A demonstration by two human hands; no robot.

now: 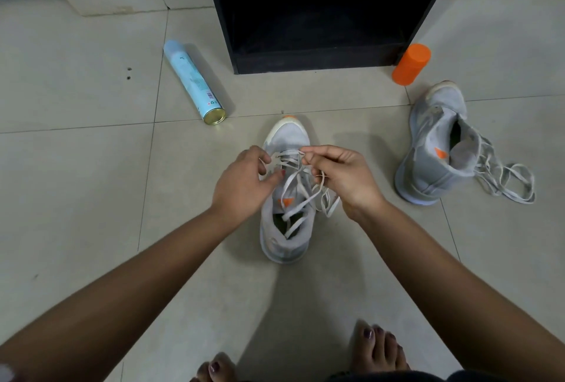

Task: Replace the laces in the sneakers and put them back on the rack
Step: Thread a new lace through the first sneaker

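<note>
Because the lace (294,174) is soft, flat and limp (it flops wherever nothing holds it), it is best taken near its tip. It crosses the sneaker (286,241) on the floor (91,198). The left hand (241,179) pinches a loop with curled fingers, and the right hand (342,173) clamps a strand by the front eyelets.

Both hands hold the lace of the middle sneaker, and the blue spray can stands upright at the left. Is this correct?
Not quite: the head view shows the blue spray can lying on its side at the left. The left hand and right hand do hold the lace of the middle sneaker.
</note>
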